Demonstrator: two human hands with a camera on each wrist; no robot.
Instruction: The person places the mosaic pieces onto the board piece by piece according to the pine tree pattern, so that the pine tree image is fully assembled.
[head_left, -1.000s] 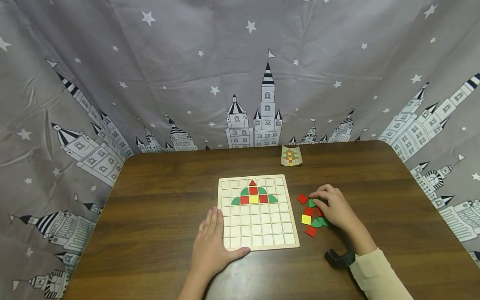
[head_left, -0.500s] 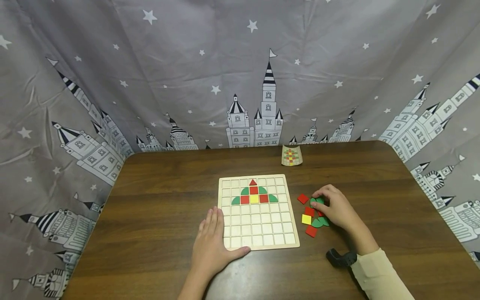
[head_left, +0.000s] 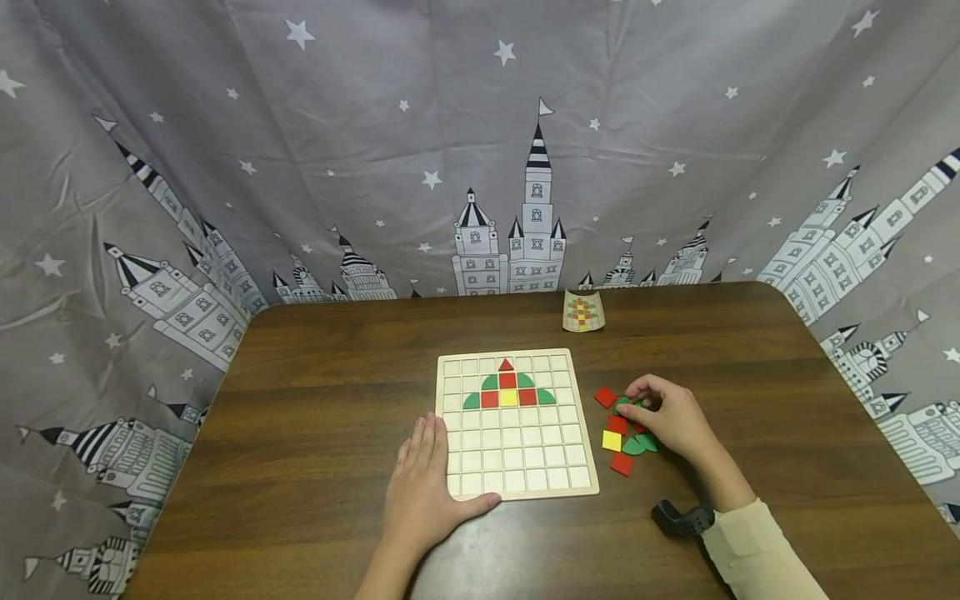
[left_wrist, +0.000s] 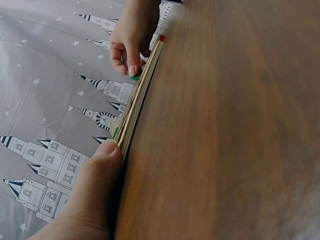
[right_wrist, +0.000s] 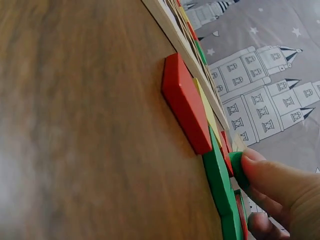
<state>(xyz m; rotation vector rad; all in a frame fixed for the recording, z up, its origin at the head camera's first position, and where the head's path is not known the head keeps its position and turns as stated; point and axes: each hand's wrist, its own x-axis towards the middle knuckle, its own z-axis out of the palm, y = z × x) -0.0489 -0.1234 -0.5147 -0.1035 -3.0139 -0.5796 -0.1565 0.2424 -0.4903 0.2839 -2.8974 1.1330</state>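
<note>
A square wooden grid board (head_left: 525, 458) lies on the table, with red, yellow and green pieces set in its upper rows. My left hand (head_left: 422, 483) rests at the board's lower left corner, fingers straight along the left side and thumb (left_wrist: 106, 150) against the near edge. To the right of the board, my right hand (head_left: 675, 421) pinches a green rounded piece (right_wrist: 239, 170) between thumb and fingers, just over the loose pile. Around it lie red squares (head_left: 621, 463), a yellow square (head_left: 612, 441) and other green pieces (head_left: 633, 446). My fingers partly hide some of them.
A small curved pattern card (head_left: 583, 312) stands near the table's back edge. A black strap with a camera (head_left: 682, 517) is on my right wrist. Behind the brown wooden table (head_left: 315, 417) hangs a grey curtain (head_left: 360, 100) printed with castles and stars.
My right hand has shifted slightly within the pile, and its fingers now pinch a green piece. The red and yellow squares nearby have slid slightly. My left hand and the board stay put.
</note>
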